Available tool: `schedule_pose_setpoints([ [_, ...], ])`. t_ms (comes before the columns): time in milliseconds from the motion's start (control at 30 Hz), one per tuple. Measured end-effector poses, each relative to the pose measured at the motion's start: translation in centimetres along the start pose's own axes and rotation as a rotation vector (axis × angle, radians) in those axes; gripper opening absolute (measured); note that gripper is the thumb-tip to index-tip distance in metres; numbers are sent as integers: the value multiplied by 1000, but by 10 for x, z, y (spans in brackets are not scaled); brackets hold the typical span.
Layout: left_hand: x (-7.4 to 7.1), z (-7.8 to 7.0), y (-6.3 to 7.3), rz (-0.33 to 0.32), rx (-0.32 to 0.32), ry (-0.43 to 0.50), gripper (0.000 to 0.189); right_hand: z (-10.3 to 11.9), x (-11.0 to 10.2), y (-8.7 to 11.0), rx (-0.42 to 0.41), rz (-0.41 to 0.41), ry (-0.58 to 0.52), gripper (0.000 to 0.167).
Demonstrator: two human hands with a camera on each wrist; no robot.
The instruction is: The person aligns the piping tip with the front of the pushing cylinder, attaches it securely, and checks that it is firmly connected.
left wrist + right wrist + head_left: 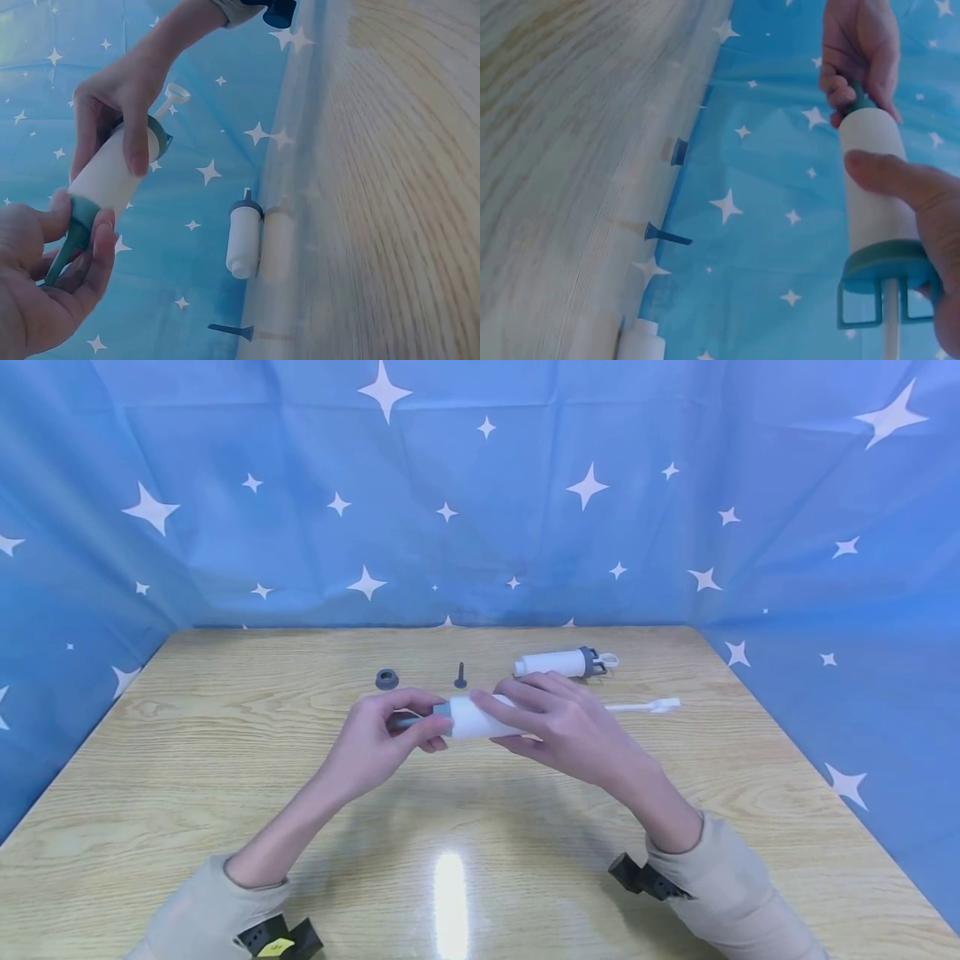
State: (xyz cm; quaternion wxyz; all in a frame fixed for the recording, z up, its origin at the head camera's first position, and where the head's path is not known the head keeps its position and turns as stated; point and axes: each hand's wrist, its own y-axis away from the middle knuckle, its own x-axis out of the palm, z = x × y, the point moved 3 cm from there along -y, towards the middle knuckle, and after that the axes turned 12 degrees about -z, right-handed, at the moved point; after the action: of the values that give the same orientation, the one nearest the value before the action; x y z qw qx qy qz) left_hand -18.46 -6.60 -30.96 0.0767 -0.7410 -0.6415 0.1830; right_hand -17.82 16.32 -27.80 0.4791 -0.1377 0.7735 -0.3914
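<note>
Both hands hold a large white syringe (471,718) sideways above the table. With thumb and fingers, my left hand (375,735) pinches the green collar at its left end. A tapered green nozzle (69,249) points out of that collar into the left palm. My right hand (573,727) grips the white barrel, its thumb (889,177) lying along the side. Behind that hand shows the green flange (885,262) with square finger loops. A white plunger rod (637,707) sticks out to the right, ending in a ring (177,93).
Farther back on the wooden table (187,760) lies a second white syringe (551,664) with a dark grey end. Left of it are a loose dark nozzle (461,677) and a dark ring-shaped collar (387,678). A blue star-patterned curtain (480,552) hangs behind the table.
</note>
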Motion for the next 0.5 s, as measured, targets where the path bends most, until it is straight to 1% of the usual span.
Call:
schedule_pose_setpoints([
  [67,0,-1,0,8,17,-10,23,0,0,0,2,4,-7,68],
  [200,1,-2,1,12,86,-43,24,0,0,0,5,6,-25,67],
  [267,1,-3,2,5,152,-73,24,0,-1,0,5,5,-36,66],
  [433,2,-5,4,-30,362,-160,23,-1,-1,0,3,13,-60,65],
  [500,3,-6,4,-37,410,-176,23,-1,-1,0,8,23,-68,64],
])
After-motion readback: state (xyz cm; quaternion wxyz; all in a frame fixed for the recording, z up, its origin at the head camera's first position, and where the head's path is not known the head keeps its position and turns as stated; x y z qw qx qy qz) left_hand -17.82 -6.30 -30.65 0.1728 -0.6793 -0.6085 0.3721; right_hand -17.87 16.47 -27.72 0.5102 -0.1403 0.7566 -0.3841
